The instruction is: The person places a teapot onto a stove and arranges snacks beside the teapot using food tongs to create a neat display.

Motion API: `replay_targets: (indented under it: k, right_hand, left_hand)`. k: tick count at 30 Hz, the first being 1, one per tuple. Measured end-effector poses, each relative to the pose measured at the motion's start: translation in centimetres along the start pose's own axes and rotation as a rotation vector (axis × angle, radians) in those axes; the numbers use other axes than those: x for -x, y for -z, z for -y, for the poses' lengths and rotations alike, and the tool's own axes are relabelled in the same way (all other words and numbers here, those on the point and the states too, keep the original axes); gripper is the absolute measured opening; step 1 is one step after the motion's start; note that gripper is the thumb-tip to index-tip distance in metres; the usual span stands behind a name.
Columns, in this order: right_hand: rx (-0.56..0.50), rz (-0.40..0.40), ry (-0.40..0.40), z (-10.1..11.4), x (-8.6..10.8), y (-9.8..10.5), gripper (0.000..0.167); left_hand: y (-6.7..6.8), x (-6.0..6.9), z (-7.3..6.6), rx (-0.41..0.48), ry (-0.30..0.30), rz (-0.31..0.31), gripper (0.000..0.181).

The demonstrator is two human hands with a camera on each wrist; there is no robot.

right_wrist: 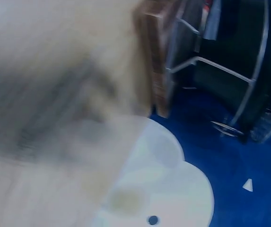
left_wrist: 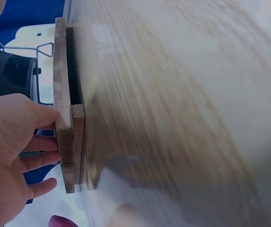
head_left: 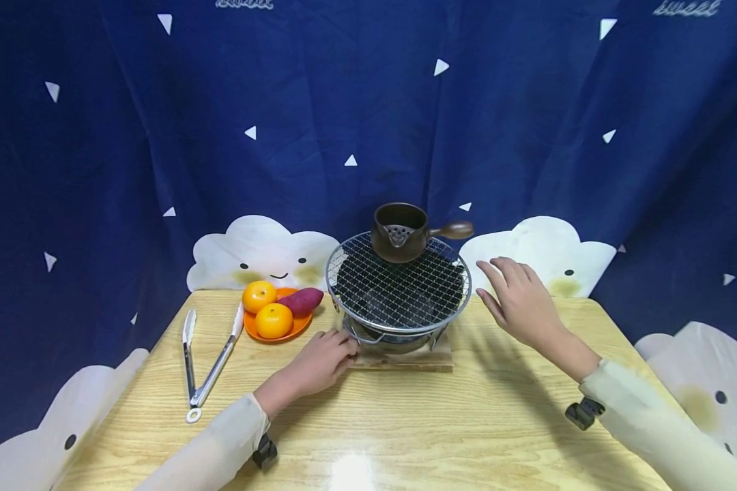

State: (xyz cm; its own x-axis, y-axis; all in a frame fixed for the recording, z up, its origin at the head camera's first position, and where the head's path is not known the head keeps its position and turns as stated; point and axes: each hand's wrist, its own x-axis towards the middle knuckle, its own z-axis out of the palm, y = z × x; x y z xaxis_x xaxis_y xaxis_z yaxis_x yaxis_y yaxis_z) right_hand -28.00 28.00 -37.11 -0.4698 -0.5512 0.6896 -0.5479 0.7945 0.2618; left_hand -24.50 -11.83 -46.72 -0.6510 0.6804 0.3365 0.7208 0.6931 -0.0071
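Observation:
My left hand (head_left: pixel 324 360) is at the left front corner of a wooden board (head_left: pixel 405 361) under a small grill stove (head_left: pixel 399 339). In the left wrist view its fairly straight fingers (left_wrist: pixel 40 161) touch the board's edge. My right hand (head_left: pixel 523 300) hovers to the right of the round wire grill net (head_left: pixel 405 293), fingers spread, holding nothing. Only a bit of it shows at the right edge of the right wrist view. On the back of the net stands a dark brown spouted pot (head_left: pixel 399 235), its handle (head_left: pixel 454 230) pointing right.
Left of the stove an orange plate (head_left: pixel 282 335) bears two oranges (head_left: pixel 274 320) and a purple sweet potato (head_left: pixel 303 301). Metal tongs (head_left: pixel 215 372) lie spread at the table's left. Behind the table (head_left: pixel 467 436) hangs a blue curtain (head_left: pixel 368 102) with cloud shapes.

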Motion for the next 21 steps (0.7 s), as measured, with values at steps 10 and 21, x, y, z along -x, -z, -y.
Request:
replay_targets:
  k: [10, 21]
  right_hand:
    - [-0.034, 0.023, 0.042, 0.9, 3.6, -2.8, 0.05]
    - [-0.103, 0.113, 0.096, 2.8, 6.0, -4.6, 0.037]
  left_hand:
    - [0.0, 0.4, 0.3, 0.074, -0.011, -0.077, 0.01]
    - [0.8, 1.0, 1.2, 0.123, -0.031, -0.19, 0.014]
